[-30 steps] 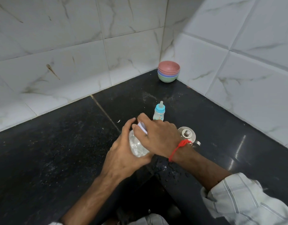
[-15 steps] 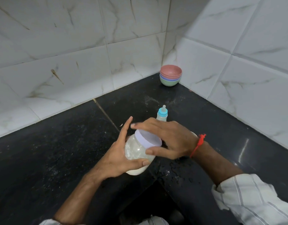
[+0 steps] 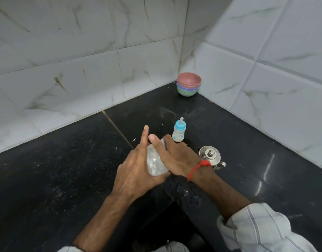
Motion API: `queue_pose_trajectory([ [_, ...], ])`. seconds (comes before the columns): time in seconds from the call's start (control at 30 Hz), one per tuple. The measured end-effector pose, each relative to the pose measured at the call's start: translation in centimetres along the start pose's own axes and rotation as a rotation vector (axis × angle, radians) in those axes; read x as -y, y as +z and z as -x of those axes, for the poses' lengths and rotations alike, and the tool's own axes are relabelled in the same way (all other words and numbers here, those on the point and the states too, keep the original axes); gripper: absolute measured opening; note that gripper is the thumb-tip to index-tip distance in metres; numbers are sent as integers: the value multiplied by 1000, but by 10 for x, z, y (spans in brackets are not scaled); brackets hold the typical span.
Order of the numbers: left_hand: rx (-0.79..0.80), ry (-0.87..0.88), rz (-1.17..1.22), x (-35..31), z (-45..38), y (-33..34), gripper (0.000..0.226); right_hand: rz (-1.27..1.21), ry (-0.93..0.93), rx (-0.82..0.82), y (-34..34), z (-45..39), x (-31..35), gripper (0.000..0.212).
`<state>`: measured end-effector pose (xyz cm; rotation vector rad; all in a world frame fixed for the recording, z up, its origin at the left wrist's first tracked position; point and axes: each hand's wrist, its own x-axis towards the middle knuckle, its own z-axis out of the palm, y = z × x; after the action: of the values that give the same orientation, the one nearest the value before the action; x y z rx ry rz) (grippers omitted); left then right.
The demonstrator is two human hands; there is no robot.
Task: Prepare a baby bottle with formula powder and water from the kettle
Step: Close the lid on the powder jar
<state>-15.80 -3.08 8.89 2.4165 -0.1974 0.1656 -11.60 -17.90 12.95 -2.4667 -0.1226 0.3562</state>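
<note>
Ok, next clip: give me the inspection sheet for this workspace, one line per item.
Surface: black stone counter, speckled with pale specks and droplets near the hands.
Job's things: clear jar of white powder held above the counter, its pale lid mostly hidden; baby bottle upright with blue collar and teat on; steel kettle, lid on, right of the hands.
Clutter: stack of coloured bowls in the far corner.
Grippers: left hand grips the jar body, index finger straight; right hand curls over the lid.
Cables: nothing seen.
Surroundings: white marbled wall tiles on two sides, some brown stains.
</note>
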Motion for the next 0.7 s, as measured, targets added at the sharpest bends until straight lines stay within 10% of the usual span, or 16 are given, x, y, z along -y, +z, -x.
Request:
queue_pose_trajectory([
  [0.17,57,-97,230,18,-2,-7,153,142,-64,163,-35,6,-8,87],
  [0.37,128,-91,373,19,-1,-7,153,312,-803,84,-39,-11,-32,69],
  [0.57,133,-84,393,15,1,0,148,557,-344,-401,-13,-4,-20,113],
  [0.7,84,-92,407,23,-2,-2,148,390,-703,-308,-28,-10,-37,80],
])
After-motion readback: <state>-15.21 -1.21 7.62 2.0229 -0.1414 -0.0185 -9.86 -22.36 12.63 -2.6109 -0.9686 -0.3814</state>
